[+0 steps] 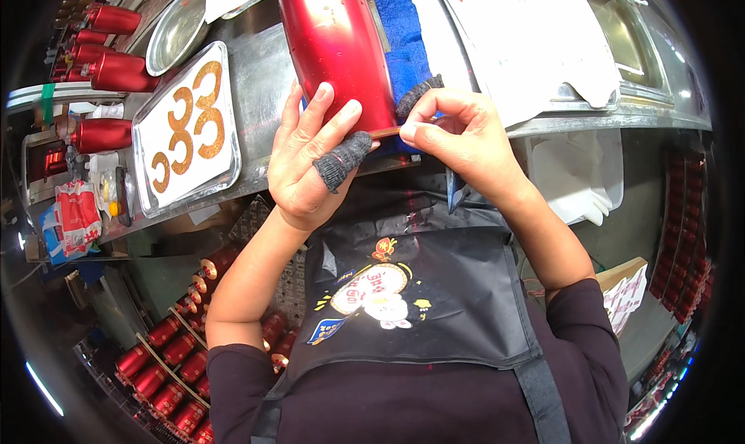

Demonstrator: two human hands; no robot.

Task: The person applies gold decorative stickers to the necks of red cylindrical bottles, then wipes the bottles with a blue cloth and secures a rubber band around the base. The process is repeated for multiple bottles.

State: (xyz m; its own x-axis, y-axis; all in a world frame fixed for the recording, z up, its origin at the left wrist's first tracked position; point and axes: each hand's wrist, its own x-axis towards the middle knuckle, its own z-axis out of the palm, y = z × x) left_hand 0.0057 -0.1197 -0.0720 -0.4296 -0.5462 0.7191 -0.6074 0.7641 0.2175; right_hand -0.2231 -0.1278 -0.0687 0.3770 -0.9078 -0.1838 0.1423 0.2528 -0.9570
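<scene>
Your left hand [310, 161] lies flat against the lower end of a red cylinder [334, 48], fingers spread, one capped in a grey knit cot [341, 159]. Your right hand [458, 137] pinches a thin gold strip [386, 133] at the cylinder's bottom rim, thumb and forefinger pressed together, a second grey cot on one finger there. The cylinder is glossy metal, lying on a blue cloth [403, 40] at the near edge of the steel table [264, 79]. Little free room: your apron sits tight to the table edge.

Left of the cylinder, a steel tray [143, 164] holds a white sheet with curved gold pieces [194, 114]. Beyond it, a round steel bowl [174, 32]. White paper [535, 40] covers the table's right side. More red cylinders stand far left [109, 71] and in a crate [167, 366] below. A red-and-white packet [74, 211] lies lower left
</scene>
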